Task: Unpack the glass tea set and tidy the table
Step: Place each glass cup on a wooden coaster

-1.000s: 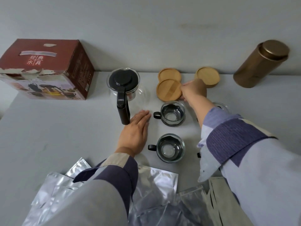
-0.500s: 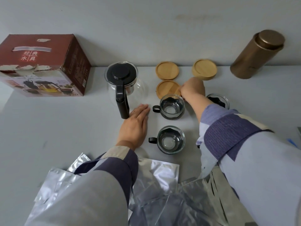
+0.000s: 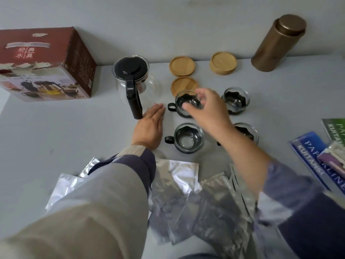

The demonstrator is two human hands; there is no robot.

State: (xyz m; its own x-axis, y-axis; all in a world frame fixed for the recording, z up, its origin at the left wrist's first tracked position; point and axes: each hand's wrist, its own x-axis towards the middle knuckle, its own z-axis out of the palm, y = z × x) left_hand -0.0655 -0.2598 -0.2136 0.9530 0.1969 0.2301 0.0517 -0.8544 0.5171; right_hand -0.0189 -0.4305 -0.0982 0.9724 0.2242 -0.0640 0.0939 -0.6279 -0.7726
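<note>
A glass teapot (image 3: 134, 85) with a black lid and handle stands at the back centre. Several small glass cups with black holders sit to its right: a far left cup (image 3: 182, 103), a near left cup (image 3: 188, 140), a far right cup (image 3: 236, 100) and a near right cup (image 3: 246, 130), partly hidden by my arm. Three round wooden coasters (image 3: 182, 66) (image 3: 223, 62) (image 3: 183, 85) lie behind them. My left hand (image 3: 149, 128) rests flat on the table beside the teapot handle. My right hand (image 3: 207, 109) hovers over the far left cup, fingers spread, holding nothing.
A red cardboard box (image 3: 46, 66) stands at the back left. A bronze tin canister (image 3: 278, 43) leans at the back right. Silver foil bags (image 3: 179, 186) lie heaped along the near edge. Blue and green booklets (image 3: 315, 156) lie at the right edge.
My right hand has let go of the coaster by the cups and pulled back toward me, now over the far left cup. My left hand has stayed put.
</note>
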